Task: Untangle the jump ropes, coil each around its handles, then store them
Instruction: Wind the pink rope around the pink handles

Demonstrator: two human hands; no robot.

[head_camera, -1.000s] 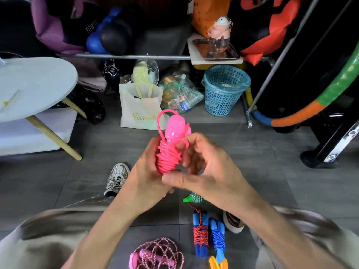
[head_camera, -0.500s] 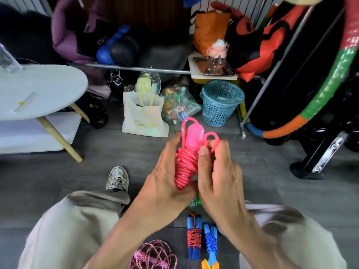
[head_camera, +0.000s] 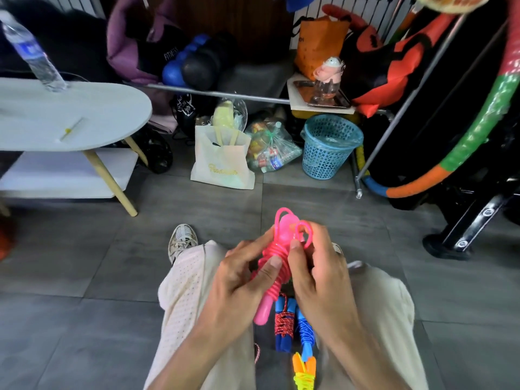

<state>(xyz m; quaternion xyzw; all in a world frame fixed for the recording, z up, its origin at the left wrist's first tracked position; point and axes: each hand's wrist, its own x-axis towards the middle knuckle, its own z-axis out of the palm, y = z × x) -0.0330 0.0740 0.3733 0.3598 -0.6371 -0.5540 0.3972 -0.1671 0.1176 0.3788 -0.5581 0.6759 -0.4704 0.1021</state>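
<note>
Both hands (head_camera: pixel 284 274) lowered toward lap, fingers gripping coiled pink rope (head_camera: pixel 277 263)

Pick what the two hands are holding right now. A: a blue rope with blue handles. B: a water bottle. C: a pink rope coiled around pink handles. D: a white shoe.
C: the left hand and right hand both grip the pink jump rope, coiled round its pink handles.

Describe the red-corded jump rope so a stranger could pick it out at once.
Find the person's knees and the dark floor strip between them. There, below the hands, lie coiled ropes. Yours is the blue-handled one with red cord, left of its blue-corded neighbour.
</note>
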